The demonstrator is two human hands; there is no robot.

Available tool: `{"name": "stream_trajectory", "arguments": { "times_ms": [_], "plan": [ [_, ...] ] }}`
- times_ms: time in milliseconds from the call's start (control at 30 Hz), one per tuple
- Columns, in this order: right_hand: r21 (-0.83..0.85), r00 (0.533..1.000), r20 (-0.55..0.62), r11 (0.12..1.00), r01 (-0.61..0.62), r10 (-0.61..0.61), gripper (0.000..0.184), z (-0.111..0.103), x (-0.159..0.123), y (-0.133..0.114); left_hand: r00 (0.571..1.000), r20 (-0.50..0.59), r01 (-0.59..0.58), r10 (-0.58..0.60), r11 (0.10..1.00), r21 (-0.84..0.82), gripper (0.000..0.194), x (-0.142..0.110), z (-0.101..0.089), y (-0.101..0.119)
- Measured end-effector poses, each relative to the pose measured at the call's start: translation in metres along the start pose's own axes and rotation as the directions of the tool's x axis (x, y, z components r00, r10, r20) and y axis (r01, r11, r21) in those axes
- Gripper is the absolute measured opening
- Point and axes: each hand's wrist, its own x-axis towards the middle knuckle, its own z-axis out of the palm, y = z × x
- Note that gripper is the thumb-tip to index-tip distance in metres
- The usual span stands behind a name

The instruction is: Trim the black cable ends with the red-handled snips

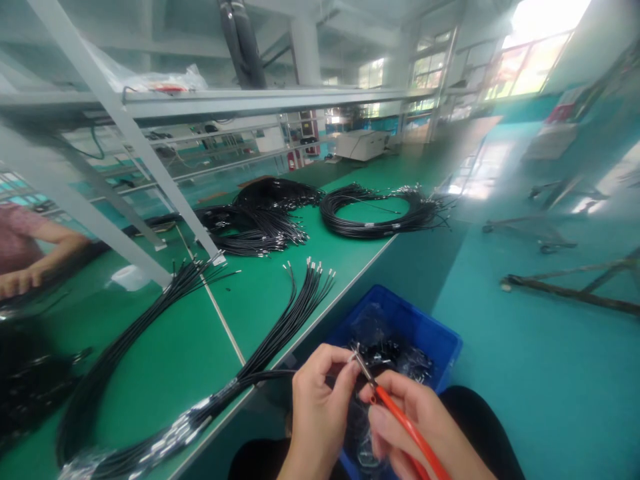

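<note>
My left hand pinches the end of a black cable between thumb and forefinger, above the table's front edge. That cable runs back to a long bundle of black cables with pale metal tips, lying bent on the green table. In my right hand are red-handled pliers. Their thin metal jaws reach the cable end at my left fingertips. Whether the jaws touch the wire is too small to tell. Below both hands stands a blue bin containing clear plastic and dark scraps.
Farther back on the green table lie a coiled cable bundle and a heap of black cables. A white metal rack post rises at left. Beyond it, a person's hand rests on dark material. A wheeled stand is at right.
</note>
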Motion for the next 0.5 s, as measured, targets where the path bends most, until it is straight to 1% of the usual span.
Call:
{"name": "stream_trajectory", "arguments": {
  "times_ms": [67, 133, 267, 333, 367, 400, 433, 500],
  "plan": [
    [-0.002, 1.0, 0.01, 1.0, 0.01, -0.01, 0.045, -0.002, 0.002, 0.001, 1.0, 0.0, -0.014, 0.014, 1.0, 0.016, 0.012, 0.0, 0.001, 0.0],
    [-0.032, 1.0, -0.014, 0.999, -0.005, 0.004, 0.041, -0.003, 0.003, 0.001, 1.0, 0.002, -0.023, 0.023, 0.999, 0.032, 0.012, 0.001, 0.002, -0.002],
    [-0.141, 0.994, -0.1, 0.989, -0.05, 0.036, 0.023, -0.002, 0.0, 0.006, 1.0, -0.008, -0.016, 0.017, 0.998, 0.055, 0.01, 0.003, 0.004, -0.005],
    [-0.153, 0.991, -0.134, 0.988, -0.005, -0.016, 0.019, -0.003, -0.003, 0.01, 1.0, 0.009, 0.02, -0.021, 0.999, 0.045, 0.008, 0.005, 0.004, -0.005],
    [-0.146, 0.983, -0.169, 0.988, 0.041, -0.065, 0.019, -0.004, -0.003, 0.012, 0.999, 0.025, 0.041, -0.042, 0.998, 0.041, 0.007, 0.006, 0.004, -0.005],
    [-0.137, 0.967, -0.223, 0.986, 0.096, -0.125, 0.021, -0.005, -0.003, 0.012, 0.997, 0.045, 0.057, -0.059, 0.998, 0.041, 0.007, 0.006, 0.004, -0.005],
    [-0.131, 0.937, -0.294, 0.979, 0.155, -0.188, 0.024, -0.006, -0.003, 0.013, 0.996, 0.067, 0.062, -0.065, 0.997, 0.05, 0.007, 0.005, 0.004, -0.005],
    [-0.134, 0.851, -0.428, 0.953, 0.272, -0.303, 0.031, -0.006, 0.0, 0.01, 0.994, 0.099, 0.036, -0.046, 0.994, 0.098, 0.008, 0.004, 0.004, -0.004]
  ]
}}
